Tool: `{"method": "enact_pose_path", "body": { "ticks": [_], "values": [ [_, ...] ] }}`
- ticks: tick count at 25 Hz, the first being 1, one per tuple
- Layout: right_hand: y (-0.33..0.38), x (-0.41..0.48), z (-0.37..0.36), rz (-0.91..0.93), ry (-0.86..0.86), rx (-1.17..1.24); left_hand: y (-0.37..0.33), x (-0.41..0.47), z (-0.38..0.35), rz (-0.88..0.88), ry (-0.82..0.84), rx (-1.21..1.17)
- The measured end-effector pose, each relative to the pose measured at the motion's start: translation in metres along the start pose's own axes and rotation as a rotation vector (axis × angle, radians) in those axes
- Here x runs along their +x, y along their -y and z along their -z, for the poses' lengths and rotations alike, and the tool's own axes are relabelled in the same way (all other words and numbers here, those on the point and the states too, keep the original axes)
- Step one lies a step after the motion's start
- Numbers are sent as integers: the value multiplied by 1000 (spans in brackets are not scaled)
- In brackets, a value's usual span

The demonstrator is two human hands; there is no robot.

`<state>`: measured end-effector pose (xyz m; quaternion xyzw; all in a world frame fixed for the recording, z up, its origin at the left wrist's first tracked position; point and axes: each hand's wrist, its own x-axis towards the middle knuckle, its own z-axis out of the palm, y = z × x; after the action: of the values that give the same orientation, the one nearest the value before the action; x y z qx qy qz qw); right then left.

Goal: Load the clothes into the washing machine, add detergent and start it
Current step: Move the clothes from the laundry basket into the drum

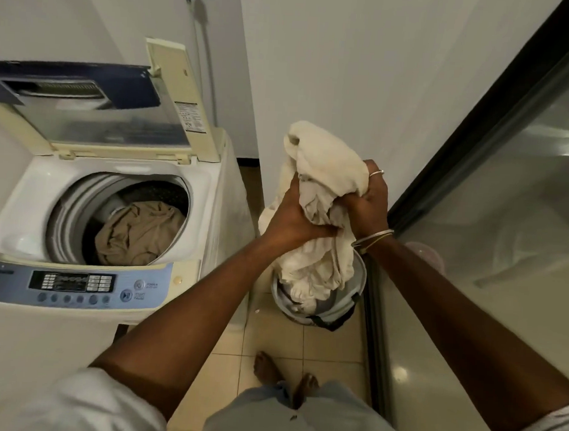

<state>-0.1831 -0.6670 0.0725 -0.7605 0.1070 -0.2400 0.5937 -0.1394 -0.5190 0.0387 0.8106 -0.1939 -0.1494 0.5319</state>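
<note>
Both hands grip one big cream-white crumpled cloth bundle (325,161). The left hand (296,216) clutches its middle from the washer side and the right hand (366,203) bunches it from the other side. The fingers (322,231) of both hands are curled tight into the folds. The bundle hangs above the round grey laundry basket (360,275) on the beige tiled floor (270,333), to the right of the white top-loading washing machine (30,202). Its lower tail trails down into the basket.

The risks come from that tail and from the sideways carry. The hanging end could snag the basket rim and tip the basket, or drag other pieces out onto the floor. If the bundle is swung across low, loose cloth could catch the machine's corner, or drape over the rim of the opening instead of dropping into the drum, where a tan crumpled garment (140,231) already lies.

The raised cream lid (116,127) stands open behind the opening. A high swing could knock it down onto the arms.

A trailing fold could brush the blue control panel (72,283) and press a button early.

The grip looks bunched, not gathered, so a layer may slip free underfoot near the bare feet (265,366).

No detergent shows in view.
</note>
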Motion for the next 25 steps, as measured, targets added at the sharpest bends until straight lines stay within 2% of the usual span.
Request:
{"method": "enact_pose_path", "body": {
  "ticks": [3, 7, 10, 12, 15, 18, 21, 25],
  "values": [
    [33, -3, 1, 64, 3, 92, -27, -3, 3, 45, -144, 19],
    [57, -18, 9, 158, 37, 179, -53, -8, 11, -52, -237, -46],
    [42, -34, 20, 249, 59, 141, -77, -16, 20, -122, -272, -73],
    [12, -55, 28, 150, 17, 28, -91, -19, 29, -126, -325, -90],
    [-39, -101, 32, -133, -20, -167, -114, -19, 46, -81, -424, -190],
    [-68, -121, 17, -195, 39, -301, -141, -25, 63, -28, -533, -327],
    [-85, -122, -4, -363, 15, -323, -175, -37, 77, -33, -618, -515],
    [-58, -106, -46, -394, 140, -291, -222, -54, 100, 5, -647, -847]
  ]
}}
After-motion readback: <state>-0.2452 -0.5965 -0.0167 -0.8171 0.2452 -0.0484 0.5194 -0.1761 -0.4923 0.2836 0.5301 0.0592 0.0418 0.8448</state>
